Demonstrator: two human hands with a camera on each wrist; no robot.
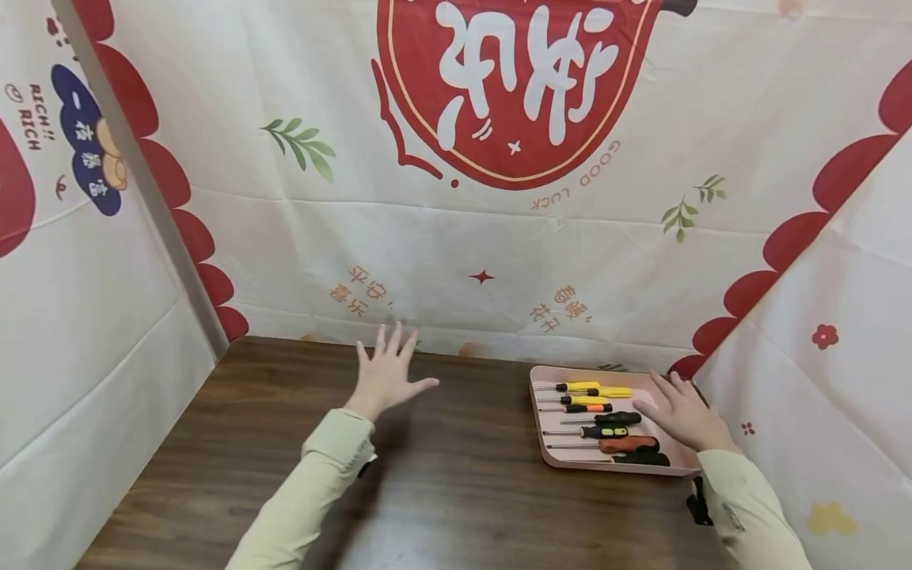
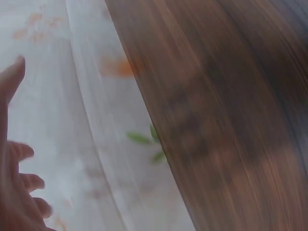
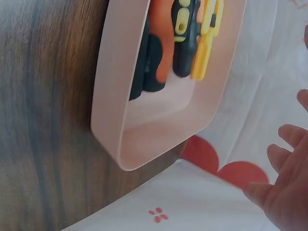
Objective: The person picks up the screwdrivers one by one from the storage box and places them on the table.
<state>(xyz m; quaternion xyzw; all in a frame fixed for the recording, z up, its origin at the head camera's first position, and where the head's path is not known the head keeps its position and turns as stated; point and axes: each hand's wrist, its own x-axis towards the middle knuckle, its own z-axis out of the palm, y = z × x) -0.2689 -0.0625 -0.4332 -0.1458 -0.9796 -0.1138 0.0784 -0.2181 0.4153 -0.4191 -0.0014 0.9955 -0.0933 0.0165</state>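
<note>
My left hand (image 1: 385, 378) hovers over the back of the wooden table, fingers spread and straight, holding nothing. In the left wrist view, its fingers (image 2: 31, 182) show against the white cloth. The right hand (image 1: 687, 416), also empty with fingers extended, is over the right end of a pink tray (image 1: 606, 469). Several screwdrivers lie side by side in that tray, handles to the right. Among them are a yellow-handled screwdriver (image 1: 614, 393), a black-and-yellow one (image 1: 606, 432) and a red-orange one (image 1: 628, 445). Seen from the right wrist, the hand (image 3: 288, 187) is beside the tray's end.
Dark wood tabletop (image 1: 456, 491) stretches left of the tray. A white printed cloth (image 1: 442, 237) hangs along the back edge, and more cloth panels (image 1: 819, 412) stand at both sides. The tray sits near the table's back right corner.
</note>
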